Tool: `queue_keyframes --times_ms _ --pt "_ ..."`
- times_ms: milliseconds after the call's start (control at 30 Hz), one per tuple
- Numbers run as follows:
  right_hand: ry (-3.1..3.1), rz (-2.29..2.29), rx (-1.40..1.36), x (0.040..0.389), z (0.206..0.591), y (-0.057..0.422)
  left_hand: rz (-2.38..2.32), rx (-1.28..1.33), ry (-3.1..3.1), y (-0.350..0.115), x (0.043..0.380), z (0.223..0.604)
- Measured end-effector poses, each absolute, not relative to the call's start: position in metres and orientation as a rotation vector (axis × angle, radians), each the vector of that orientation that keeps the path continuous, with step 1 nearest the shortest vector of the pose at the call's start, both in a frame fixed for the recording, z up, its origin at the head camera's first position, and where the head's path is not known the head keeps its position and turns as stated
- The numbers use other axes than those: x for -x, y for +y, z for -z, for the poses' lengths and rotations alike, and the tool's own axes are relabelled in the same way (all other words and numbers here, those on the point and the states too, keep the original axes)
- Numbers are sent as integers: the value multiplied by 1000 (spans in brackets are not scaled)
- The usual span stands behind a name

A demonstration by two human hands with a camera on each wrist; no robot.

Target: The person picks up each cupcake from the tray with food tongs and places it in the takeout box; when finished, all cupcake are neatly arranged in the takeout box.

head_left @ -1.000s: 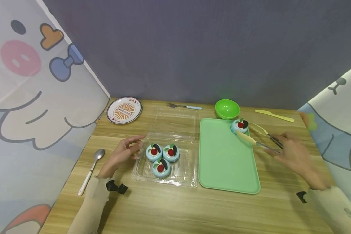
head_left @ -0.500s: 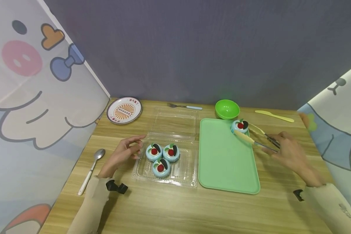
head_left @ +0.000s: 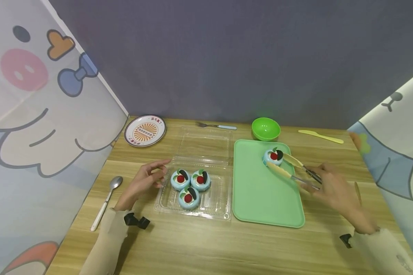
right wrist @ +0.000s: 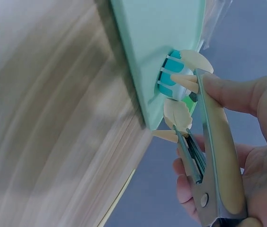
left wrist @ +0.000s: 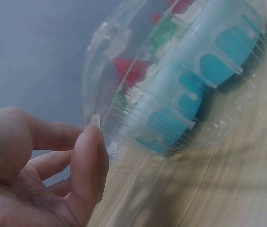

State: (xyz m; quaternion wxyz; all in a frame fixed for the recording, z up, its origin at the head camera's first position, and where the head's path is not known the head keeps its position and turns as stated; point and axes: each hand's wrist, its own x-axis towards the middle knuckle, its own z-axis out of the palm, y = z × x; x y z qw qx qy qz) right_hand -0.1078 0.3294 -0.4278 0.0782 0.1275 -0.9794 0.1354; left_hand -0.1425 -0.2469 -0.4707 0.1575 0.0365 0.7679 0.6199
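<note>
My right hand (head_left: pixel 337 191) grips a pair of tongs (head_left: pixel 297 172) with pale yellow scalloped tips. Between those tips is a light blue toy cupcake (head_left: pixel 272 157), topped with a red berry, a green leaf and a dark oval. It is close over the back right part of the green tray (head_left: pixel 261 202); the right wrist view shows the cupcake (right wrist: pixel 170 75) with a tip on either side. My left hand (head_left: pixel 148 179) pinches the left edge of an opened clear plastic container (head_left: pixel 217 194). Three matching cupcakes (head_left: pixel 189 198) sit inside it.
Behind the tray stands a bright green bowl (head_left: pixel 265 129), with a yellow knife (head_left: pixel 321 136) to its right. A fork (head_left: pixel 216 125) and a patterned plate (head_left: pixel 145 131) lie along the back. On the left is a spoon (head_left: pixel 106 202). Walls enclose the wooden table (head_left: pixel 206 248).
The right hand and tongs have moved left and toward me, bringing the cupcake from the tray's back right corner farther in over it. The left hand has stayed in place.
</note>
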Motion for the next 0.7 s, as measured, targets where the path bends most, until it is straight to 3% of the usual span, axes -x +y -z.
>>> queue_keyframes --times_ms 700 --pt "-2836 -511 -392 86 426 301 -1771 -121 2210 -247 142 472"
